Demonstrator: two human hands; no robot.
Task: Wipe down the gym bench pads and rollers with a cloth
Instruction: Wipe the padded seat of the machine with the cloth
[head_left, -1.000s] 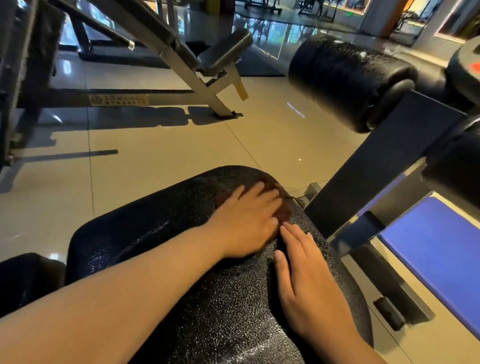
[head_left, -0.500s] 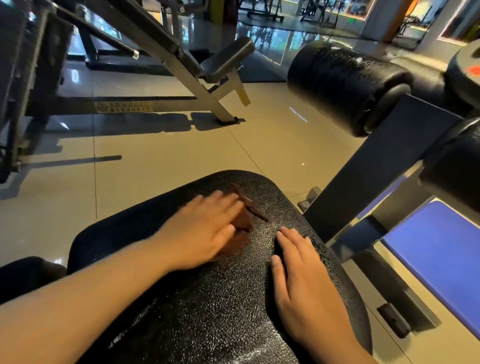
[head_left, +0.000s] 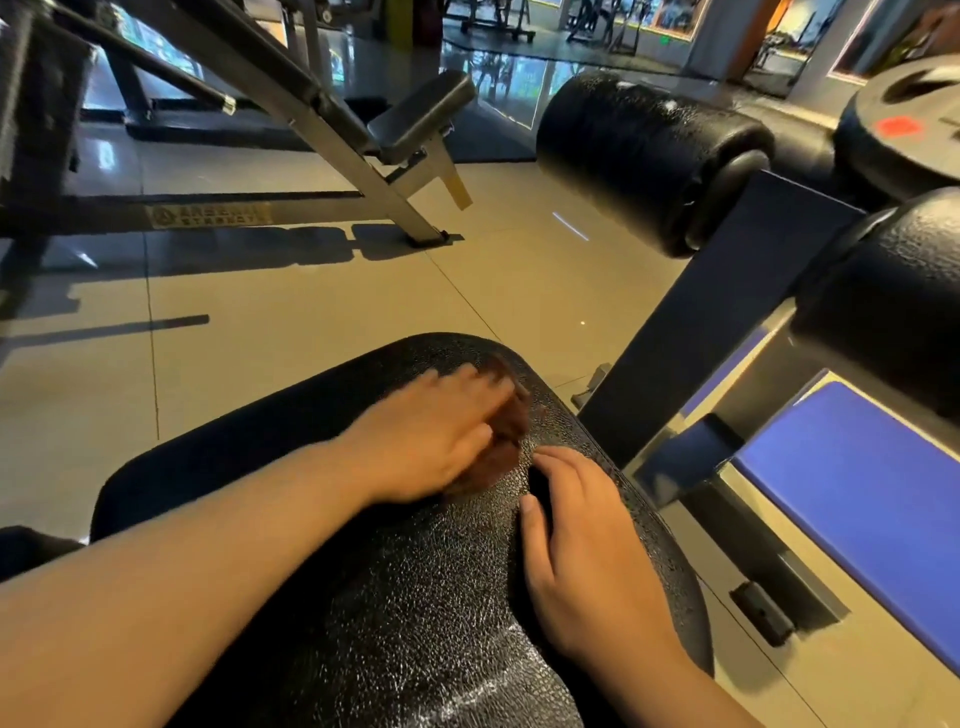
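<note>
— Where is the cloth to be found?

— A brown cloth (head_left: 508, 441) is seen bunched on the far end of the black padded surface (head_left: 415, 597), pinned beneath the left hand (head_left: 426, 436). Only its right edge is left uncovered.

— How is that hand held?

— It is laid flat over the cloth with the fingers stretched forward and pressed down; nothing is gripped. Its outline is blurred.

— And the other one?

— The right hand (head_left: 576, 551) is rested on the same surface, just beside the cloth but apart from it. Its fingers are bent, the tips set against the leather, and nothing is held in it.

— What is seen around the pad?

— A black roller (head_left: 639, 150) is mounted on the dark frame up at the right, and a second roller (head_left: 893, 296) is partly shown below it. A weight plate (head_left: 904, 130) with a red mark is placed behind them. A blue panel (head_left: 857, 499) is seen low at the right, and another bench (head_left: 421, 114) is stood well apart on the glossy tiled floor (head_left: 311, 312).
</note>
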